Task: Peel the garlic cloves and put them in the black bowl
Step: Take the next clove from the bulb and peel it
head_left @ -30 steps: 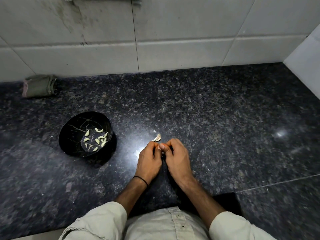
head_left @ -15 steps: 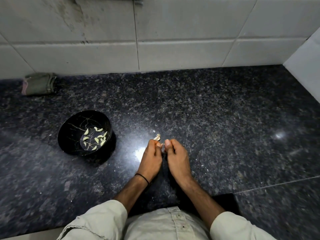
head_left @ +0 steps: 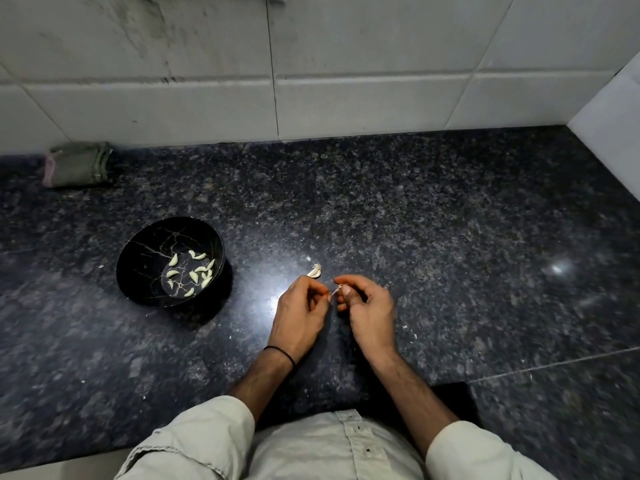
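**Grip:** R hand [head_left: 369, 313] pinches a small, part-skinned garlic clove [head_left: 345, 289] betw. thumb and forefinger tips. L hand [head_left: 299, 313] pinches the free end of a thin pale strip of papery skin [head_left: 335, 292], which runs taut from the clove to the L fingertips. Hands are close but apart, over the dark speckled granite counter [head_left: 450, 237].

**Step in hand (judgement):** stripping the skin. To do it well:
- hold the clove firm w/o crushing
- pull the strip along the clove's length at a low angle, so it comes off whole (short tugs prob. tear it)
- check for leftover flakes; too small to tell here

**Outward:** one unpeeled whitish garlic clove [head_left: 314, 271] lies on the counter just beyond the L fingers. The round black bowl w/ gold veining [head_left: 138, 244] sits well to the left and holds approx. a dozen peeled pale cloves [head_left: 194, 277]. The drop goes there, a leftward reach.
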